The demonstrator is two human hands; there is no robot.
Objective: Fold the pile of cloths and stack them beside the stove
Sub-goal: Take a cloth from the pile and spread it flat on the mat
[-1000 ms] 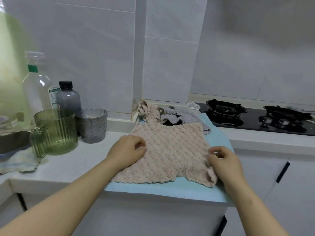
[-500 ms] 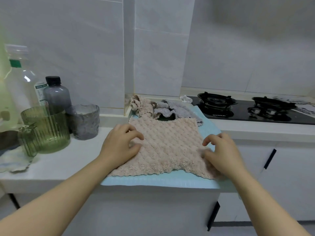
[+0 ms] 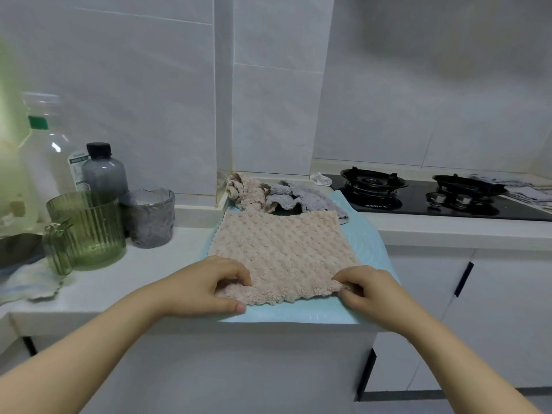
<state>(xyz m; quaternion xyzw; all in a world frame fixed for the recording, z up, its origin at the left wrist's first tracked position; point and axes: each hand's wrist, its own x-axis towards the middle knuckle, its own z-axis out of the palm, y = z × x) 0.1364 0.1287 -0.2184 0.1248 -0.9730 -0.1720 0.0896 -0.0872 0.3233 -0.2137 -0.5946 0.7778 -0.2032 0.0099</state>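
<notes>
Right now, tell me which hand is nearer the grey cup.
Left. The left hand pinches the beige cloth below and right of the grey cup; the right hand pinches it farther right.

A white countertop (image 3: 155, 273) carries a light blue mat (image 3: 367, 249) at its front edge. Left of the mat stand a grey glass cup (image 3: 149, 218), a green ribbed jug (image 3: 89, 231), a small green glass (image 3: 56, 249), a dark bottle (image 3: 103, 171) and a clear bottle (image 3: 47, 153). A pale rag (image 3: 30, 283) lies at the far left, and a black stove (image 3: 418, 198) sits to the right.
</notes>
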